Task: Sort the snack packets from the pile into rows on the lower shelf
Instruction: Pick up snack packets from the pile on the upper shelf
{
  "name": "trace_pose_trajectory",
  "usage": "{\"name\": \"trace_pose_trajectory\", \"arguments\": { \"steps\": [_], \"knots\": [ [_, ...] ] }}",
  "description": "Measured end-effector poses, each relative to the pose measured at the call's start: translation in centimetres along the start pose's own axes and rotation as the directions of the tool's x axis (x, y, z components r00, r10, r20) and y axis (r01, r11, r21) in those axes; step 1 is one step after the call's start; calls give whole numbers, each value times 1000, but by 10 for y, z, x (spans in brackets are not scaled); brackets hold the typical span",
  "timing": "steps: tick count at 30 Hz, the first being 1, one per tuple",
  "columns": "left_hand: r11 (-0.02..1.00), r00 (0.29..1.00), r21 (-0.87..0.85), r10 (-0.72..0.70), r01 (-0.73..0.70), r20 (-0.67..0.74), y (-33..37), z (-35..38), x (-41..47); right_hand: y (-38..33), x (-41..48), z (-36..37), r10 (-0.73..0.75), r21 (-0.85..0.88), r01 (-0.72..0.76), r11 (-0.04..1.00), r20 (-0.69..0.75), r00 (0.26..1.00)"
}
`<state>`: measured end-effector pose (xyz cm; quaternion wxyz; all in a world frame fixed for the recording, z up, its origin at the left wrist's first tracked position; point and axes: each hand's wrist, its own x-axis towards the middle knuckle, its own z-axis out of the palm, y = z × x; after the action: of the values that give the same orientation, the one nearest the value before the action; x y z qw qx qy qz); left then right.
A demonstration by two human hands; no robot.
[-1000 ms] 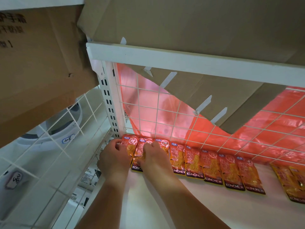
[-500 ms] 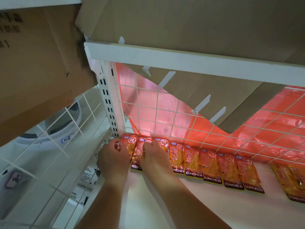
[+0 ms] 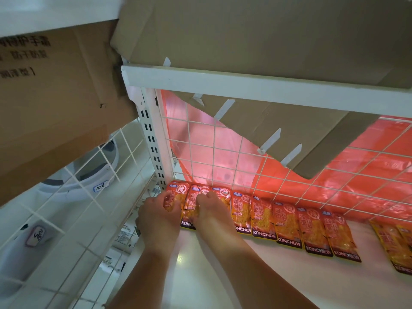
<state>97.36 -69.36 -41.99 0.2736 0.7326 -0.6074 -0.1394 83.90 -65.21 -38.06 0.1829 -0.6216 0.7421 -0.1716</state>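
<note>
A row of orange-red KONCHEW snack packets (image 3: 287, 221) lies along the back of the white lower shelf (image 3: 256, 284), against the wire grid. At the row's left end my left hand (image 3: 159, 216) holds the leftmost packet (image 3: 176, 192) with curled fingers. My right hand (image 3: 210, 211) rests beside it with fingers curled on the second packet (image 3: 194, 201). The lower parts of both packets are hidden under my hands. More packets (image 3: 396, 244) lie at the far right edge.
A white upper shelf rail (image 3: 245, 83) with a cardboard sheet (image 3: 256, 30) sits overhead. Behind the wire grid (image 3: 223, 152) hangs red plastic (image 3: 356, 170). A cardboard box (image 3: 55, 97) and a wire side panel (image 3: 66, 219) are at left, by the slotted upright post (image 3: 151, 141).
Both hands stay at the row's left end on the same packets, with only slight shifting of fingers. The camera view has moved a little.
</note>
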Motion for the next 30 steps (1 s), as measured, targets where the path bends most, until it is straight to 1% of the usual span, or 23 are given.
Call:
{"name": "trace_pose_trajectory", "arguments": {
  "steps": [6,10,13,16,19,21,23,26,28,30],
  "knots": [
    [1000,1000,6,-1,1,-15,-2,1,0,3,1,0,-19,18,19,1000,-1,1000],
    [1000,1000,-3,11,-11,-10,3,-6,-4,6,0,-6,-30,69,33,997,-44,999],
    [992,994,-63,108,-108,2,12,-20,-9,8,-3,-15,-70,104,79,991,-89,994],
    [940,973,-250,231,-231,-32,36,-47,-19,3,-9,-39,-101,156,123,980,-143,985],
    [901,948,-304,317,-310,-28,64,-81,-28,-6,-22,-71,-212,212,264,941,-239,948],
    [843,927,-396,368,-365,-70,81,-108,-37,-8,-36,-98,-284,273,367,889,-298,911],
    [761,886,-465,442,-452,-138,100,-140,-49,-11,-53,-129,-305,339,427,838,-357,883],
    [642,801,-500,558,-581,-216,132,-185,-69,-18,-86,-183,-306,398,497,771,-453,837],
    [567,747,-521,620,-638,-240,153,-209,-81,-24,-108,-216,-322,404,569,716,-532,783],
    [474,680,-543,680,-694,-274,176,-230,-93,-29,-132,-246,-324,370,619,693,-608,725]
  ]
}}
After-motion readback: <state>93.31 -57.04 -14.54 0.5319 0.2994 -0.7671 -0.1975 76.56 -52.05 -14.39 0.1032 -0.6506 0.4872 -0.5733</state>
